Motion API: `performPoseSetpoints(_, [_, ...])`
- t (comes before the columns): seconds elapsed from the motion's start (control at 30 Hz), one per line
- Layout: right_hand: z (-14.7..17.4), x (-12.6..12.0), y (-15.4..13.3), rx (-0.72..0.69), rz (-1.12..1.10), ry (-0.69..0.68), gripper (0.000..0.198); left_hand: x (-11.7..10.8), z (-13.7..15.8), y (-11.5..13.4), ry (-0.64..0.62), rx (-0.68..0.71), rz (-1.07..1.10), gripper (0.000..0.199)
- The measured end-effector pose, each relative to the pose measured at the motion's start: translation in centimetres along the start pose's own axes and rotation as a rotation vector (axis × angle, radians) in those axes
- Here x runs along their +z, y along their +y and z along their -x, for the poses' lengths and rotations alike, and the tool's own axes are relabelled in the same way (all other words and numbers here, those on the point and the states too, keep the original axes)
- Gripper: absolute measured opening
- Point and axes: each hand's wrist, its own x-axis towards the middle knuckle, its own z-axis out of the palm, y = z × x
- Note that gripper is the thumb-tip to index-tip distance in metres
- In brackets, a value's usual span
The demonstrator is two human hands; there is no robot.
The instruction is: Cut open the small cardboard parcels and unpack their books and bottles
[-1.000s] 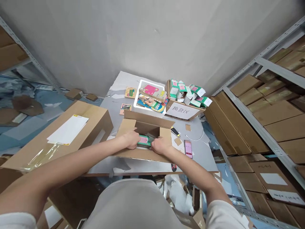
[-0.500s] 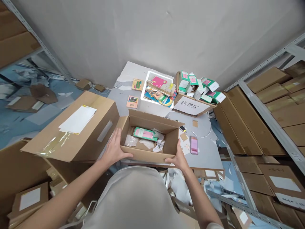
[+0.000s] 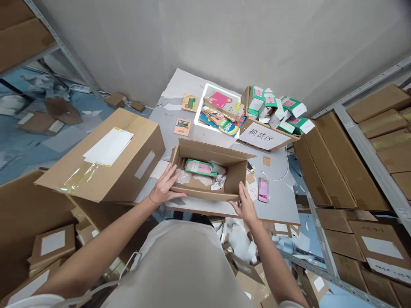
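An open cardboard box [image 3: 205,194] sits near the front edge of the grey table [image 3: 282,205], held between both my hands. My left hand [image 3: 165,186] grips its near left corner, the thumb along the front wall. On its near right corner, my right hand [image 3: 245,205] presses with fingers on the side and thumb at the front. Inside lie a green and pink carton [image 3: 199,167], clear plastic wrap [image 3: 183,177] and crumpled white paper [image 3: 218,182]. One long flap stands up at the back.
A large taped carton [image 3: 105,154] stands close on the left. Behind are a white tray [image 3: 201,102] of books and a lettered box [image 3: 265,137] full of green cartons. To the right lie a phone [image 3: 263,190] and a white cable [image 3: 279,179]. Shelves of boxes [image 3: 372,179] flank the table.
The open box has moved away from my body, further onto the table, with both hands still on its corners. My view has shifted slightly.
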Motion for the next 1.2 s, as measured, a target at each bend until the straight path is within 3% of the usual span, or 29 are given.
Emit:
performPoseSetpoints(0.13, [-3.1,-4.6,-3.4,0.056,0.182,0.082,0.064,-0.4,1.0,0.9,0.014,-0.015,0.015,0.096])
performPoseSetpoints(0.17, [-4.9,-5.2,-4.5,0.014,0.156,0.052,0.059,-0.4,1.2,1.0,0.016,-0.022,0.019,0.096])
performPoseSetpoints(0.23, [-9.3,-5.0,-6.8,-0.138,0.070,-0.152,0.053,-0.4,1.8,1.1,0.016,-0.039,0.020,0.094])
performPoseSetpoints(0.3, [-13.9,-2.8,-9.2,-0.266,0.029,-0.416,0.059,-0.4,2.5,1.3,-0.012,-0.080,0.004,0.091])
performPoseSetpoints(0.4, [-19.3,3.0,-12.6,-0.281,0.143,-0.683,0.074,-0.5,3.3,1.8,-0.122,-0.211,-0.018,0.085])
performPoseSetpoints(0.5, [-21.7,8.8,-15.3,-0.255,0.218,-0.749,0.085,-0.8,3.6,2.4,-0.201,-0.323,-0.027,0.086])
performPoseSetpoints(0.6, [-22.3,12.6,-16.4,-0.194,0.367,-0.820,0.084,-1.0,3.5,2.9,-0.225,-0.346,-0.039,0.087])
performPoseSetpoints(0.77, [-22.9,14.4,-15.6,-0.188,0.453,-0.857,0.048,-1.3,2.9,3.4,-0.190,-0.325,-0.065,0.084])
performPoseSetpoints(0.87, [-23.3,12.8,-14.8,-0.244,0.426,-0.850,0.046,-1.4,2.3,3.4,-0.185,-0.325,-0.094,0.085])
performPoseSetpoints(0.97, [-23.0,9.1,-13.6,-0.352,0.312,-0.771,0.052,-1.4,1.3,3.2,-0.221,-0.362,-0.130,0.083])
performPoseSetpoints(1.1, [-21.6,2.0,-11.6,-0.539,-0.015,-0.426,0.045,-0.8,-0.7,2.4,-0.234,-0.424,-0.160,0.086])
performPoseSetpoints(1.2, [-20.2,-4.8,-10.4,-0.570,-0.173,-0.111,0.039,-0.1,-2.6,1.2,-0.244,-0.478,-0.189,0.092])
